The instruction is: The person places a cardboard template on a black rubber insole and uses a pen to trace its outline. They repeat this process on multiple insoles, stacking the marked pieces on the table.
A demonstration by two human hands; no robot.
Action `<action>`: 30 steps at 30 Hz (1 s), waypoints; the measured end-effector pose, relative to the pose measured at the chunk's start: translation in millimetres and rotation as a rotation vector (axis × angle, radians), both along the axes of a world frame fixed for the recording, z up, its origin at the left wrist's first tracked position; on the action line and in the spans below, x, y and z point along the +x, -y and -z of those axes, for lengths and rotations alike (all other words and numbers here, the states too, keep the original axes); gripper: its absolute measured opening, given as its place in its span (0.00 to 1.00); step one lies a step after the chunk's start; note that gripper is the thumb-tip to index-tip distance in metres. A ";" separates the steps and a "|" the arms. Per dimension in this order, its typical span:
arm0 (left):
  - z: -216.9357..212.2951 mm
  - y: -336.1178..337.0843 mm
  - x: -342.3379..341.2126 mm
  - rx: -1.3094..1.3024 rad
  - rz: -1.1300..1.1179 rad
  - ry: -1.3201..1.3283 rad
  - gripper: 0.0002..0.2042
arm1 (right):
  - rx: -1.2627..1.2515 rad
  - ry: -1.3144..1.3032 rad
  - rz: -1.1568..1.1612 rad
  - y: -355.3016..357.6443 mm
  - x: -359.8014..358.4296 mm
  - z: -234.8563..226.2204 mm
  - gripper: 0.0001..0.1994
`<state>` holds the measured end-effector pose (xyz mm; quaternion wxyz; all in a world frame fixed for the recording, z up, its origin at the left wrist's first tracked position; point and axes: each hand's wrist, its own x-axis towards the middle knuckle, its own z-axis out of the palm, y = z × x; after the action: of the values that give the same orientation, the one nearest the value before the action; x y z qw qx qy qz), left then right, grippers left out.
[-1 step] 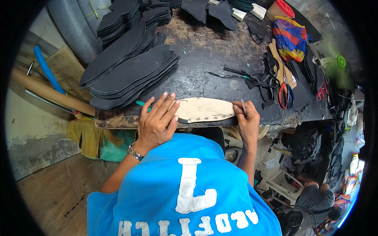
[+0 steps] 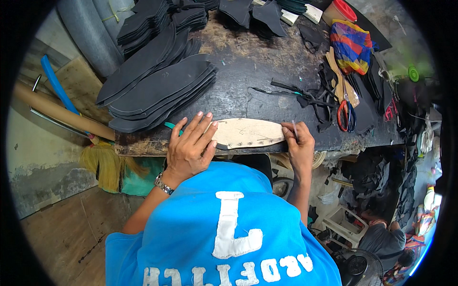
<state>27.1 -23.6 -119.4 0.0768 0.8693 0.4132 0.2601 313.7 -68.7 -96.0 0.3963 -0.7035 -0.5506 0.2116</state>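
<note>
**Pattern pinned flat at the desk edge**

Head view: left hand [image 2: 190, 145] lies spread, fingers apart, pressing down on the near end of a pale cardboard sole pattern [image 2: 249, 133] that rests on a dark sheet at the front edge of the desk [image 2: 248, 71]. The right hand [image 2: 299, 143] sits at the pattern's far tip, its fingers closed around a thin metal tool [image 2: 294, 128] held upright against the edge. A row of small holes runs along the pattern's near side.

Risk, as I judge it: the pattern sits just at the desk rim, so any slackening of the left palm could let it slide or pivot while the tool runs along the outline, spoiling the line. The tool tip is also close to the right hand's own fingertips, and a slip off the card edge could nick them or the dark sheet beneath.

Around: a tall stack of black sole-shaped sheets [image 2: 160, 93] lies just beyond the left hand, crowding that side. To the right are black offcut strips [image 2: 310, 97], red-handled scissors [image 2: 346, 117] and a striped bag [image 2: 352, 45]. A broom [image 2: 107, 164] and a cardboard tube [image 2: 57, 112] lean below the desk on the left. Another person [image 2: 384, 238] sits lower right, well apart.
</note>
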 end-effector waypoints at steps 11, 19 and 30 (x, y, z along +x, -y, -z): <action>2.7 -5.7 0.7 0.011 0.006 0.023 0.21 | 0.192 -0.045 0.198 -1.0 8.7 -5.5 0.13; -1.3 -4.7 2.6 -0.050 -0.011 0.049 0.21 | 0.231 -0.442 0.090 8.5 4.4 -3.7 0.12; -2.6 -6.1 2.3 -0.051 -0.005 0.047 0.21 | 0.200 -0.245 0.160 14.0 7.4 7.3 0.13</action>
<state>29.4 -17.5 -116.8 0.1076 0.8597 0.4201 0.2700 321.0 -82.7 -103.3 0.5441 -0.6713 -0.4585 0.2078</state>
